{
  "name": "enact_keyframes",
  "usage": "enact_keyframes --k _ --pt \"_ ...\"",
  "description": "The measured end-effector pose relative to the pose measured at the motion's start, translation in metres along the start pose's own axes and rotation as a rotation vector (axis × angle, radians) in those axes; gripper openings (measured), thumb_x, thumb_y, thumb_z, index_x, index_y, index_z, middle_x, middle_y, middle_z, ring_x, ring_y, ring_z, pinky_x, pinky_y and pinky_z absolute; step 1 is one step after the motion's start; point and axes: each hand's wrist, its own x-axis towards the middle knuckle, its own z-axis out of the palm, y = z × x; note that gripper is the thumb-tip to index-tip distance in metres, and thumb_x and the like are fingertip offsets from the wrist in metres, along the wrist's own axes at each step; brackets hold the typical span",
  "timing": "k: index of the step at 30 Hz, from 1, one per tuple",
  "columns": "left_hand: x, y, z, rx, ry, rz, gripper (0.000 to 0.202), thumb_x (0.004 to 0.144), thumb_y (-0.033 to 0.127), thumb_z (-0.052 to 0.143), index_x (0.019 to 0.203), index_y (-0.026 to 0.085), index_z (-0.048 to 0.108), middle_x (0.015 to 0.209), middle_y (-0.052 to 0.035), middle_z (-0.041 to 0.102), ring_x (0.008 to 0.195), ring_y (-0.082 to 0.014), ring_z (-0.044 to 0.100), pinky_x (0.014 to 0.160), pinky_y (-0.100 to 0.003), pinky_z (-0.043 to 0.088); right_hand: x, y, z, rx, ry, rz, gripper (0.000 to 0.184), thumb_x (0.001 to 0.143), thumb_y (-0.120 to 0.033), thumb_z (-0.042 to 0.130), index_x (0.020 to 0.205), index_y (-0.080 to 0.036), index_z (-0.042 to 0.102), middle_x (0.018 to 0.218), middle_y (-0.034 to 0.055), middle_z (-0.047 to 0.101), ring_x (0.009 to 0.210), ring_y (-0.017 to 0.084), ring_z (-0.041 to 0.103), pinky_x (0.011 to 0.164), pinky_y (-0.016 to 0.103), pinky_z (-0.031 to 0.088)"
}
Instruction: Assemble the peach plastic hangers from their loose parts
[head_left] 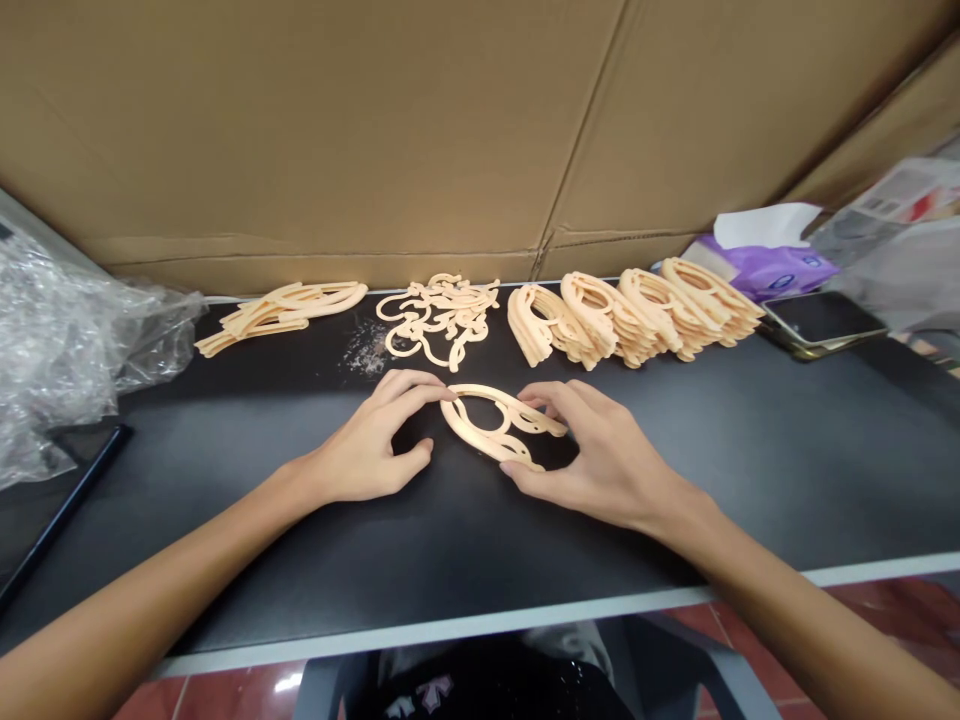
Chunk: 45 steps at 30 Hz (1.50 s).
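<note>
A cream plastic folding hanger (pixel 480 432), folded into a curved loop with a ring-shaped part inside, lies at the middle of the black table. My right hand (pixel 600 450) grips its right end, with the thumb at the near side and the fingers at the far side. At the hanger's left tip, a fingertip of my left hand (pixel 382 435) touches it. The left thumb stands apart from the fingers, and nothing is held between them. Just behind is a tangled pile of cream plastic hooks (pixel 442 315).
Several stacks of folded hangers (pixel 600 315) stand at the back right. Loose hanger arms (pixel 285 305) lie at the back left. A purple tissue pack (pixel 780 265) and a phone (pixel 832 318) sit far right. Clear plastic wrap (pixel 75 340) covers the left. Cardboard (pixel 322 130) rises behind.
</note>
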Motion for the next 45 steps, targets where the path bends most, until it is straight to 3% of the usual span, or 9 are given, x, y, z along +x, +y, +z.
enact_keyframes --k 4,11,17,23,29,35,42,45 --pt "-0.001 0.0 0.0 0.013 0.004 0.013 0.047 0.087 0.014 0.055 0.133 0.023 0.052 0.137 -0.009 0.051 0.131 -0.0252 0.048 0.116 -0.044 0.041 0.001 0.0 0.0 -0.005 0.051 0.02 0.043 0.074 -0.037 0.072 0.111 -0.02 0.058 0.093 0.0061 0.07 0.083 0.023 0.065 0.073 0.036 0.054" --pt "-0.003 -0.001 0.001 0.028 0.137 -0.031 0.048 0.086 0.017 0.056 0.133 0.021 0.051 0.137 -0.011 0.047 0.133 -0.0263 0.048 0.117 -0.045 0.041 0.002 0.006 -0.005 -0.032 0.187 0.082 0.043 0.072 -0.043 0.074 0.107 -0.021 0.06 0.094 0.0059 0.069 0.078 0.021 0.065 0.072 0.035 0.052" --pt "-0.003 -0.001 0.001 0.025 0.111 -0.016 0.045 0.085 0.015 0.056 0.131 0.02 0.054 0.136 -0.011 0.047 0.132 -0.0267 0.048 0.117 -0.046 0.04 0.027 0.022 -0.022 -0.209 0.353 0.171 0.042 0.071 -0.048 0.074 0.101 -0.021 0.059 0.09 0.0067 0.069 0.076 0.024 0.062 0.073 0.037 0.047" --pt "-0.005 -0.003 0.004 0.02 0.088 -0.002 0.046 0.084 0.013 0.056 0.129 0.019 0.055 0.137 -0.0127 0.046 0.134 -0.0276 0.045 0.117 -0.048 0.04 0.063 0.037 -0.024 -0.54 0.334 0.16 0.033 0.075 -0.043 0.067 0.097 -0.02 0.059 0.089 0.0132 0.069 0.084 0.031 0.059 0.071 0.038 0.041" --pt "-0.006 -0.002 0.006 0.017 0.05 0.018 0.044 0.084 0.014 0.056 0.128 0.019 0.056 0.137 -0.0134 0.046 0.134 -0.0283 0.044 0.116 -0.051 0.041 0.075 0.044 -0.015 -0.746 0.261 0.183 0.035 0.079 -0.042 0.061 0.101 -0.014 0.062 0.087 0.017 0.069 0.082 0.031 0.059 0.068 0.037 0.036" --pt "-0.005 -0.001 0.006 0.021 0.042 0.029 0.041 0.084 0.013 0.055 0.124 0.019 0.059 0.136 -0.0125 0.047 0.131 -0.0274 0.044 0.115 -0.049 0.041 0.074 0.045 -0.009 -0.844 0.221 0.201 0.043 0.087 -0.049 0.052 0.1 -0.011 0.068 0.089 0.0199 0.072 0.083 0.033 0.062 0.066 0.037 0.035" --pt "-0.006 -0.001 0.005 0.016 0.033 0.027 0.04 0.084 0.012 0.056 0.123 0.019 0.059 0.135 -0.0125 0.047 0.131 -0.028 0.043 0.114 -0.052 0.041 0.071 0.048 -0.003 -0.851 0.24 0.123 0.041 0.092 -0.042 0.047 0.095 -0.01 0.073 0.094 0.0186 0.073 0.095 0.034 0.059 0.081 0.043 0.039" --pt "-0.005 -0.001 0.005 0.019 0.035 0.032 0.039 0.084 0.013 0.056 0.122 0.018 0.06 0.133 -0.0126 0.048 0.13 -0.028 0.044 0.113 -0.051 0.042 0.07 0.048 0.0 -0.824 0.225 0.132 0.041 0.092 -0.042 0.049 0.09 -0.011 0.075 0.096 0.0191 0.072 0.099 0.035 0.056 0.08 0.043 0.039"
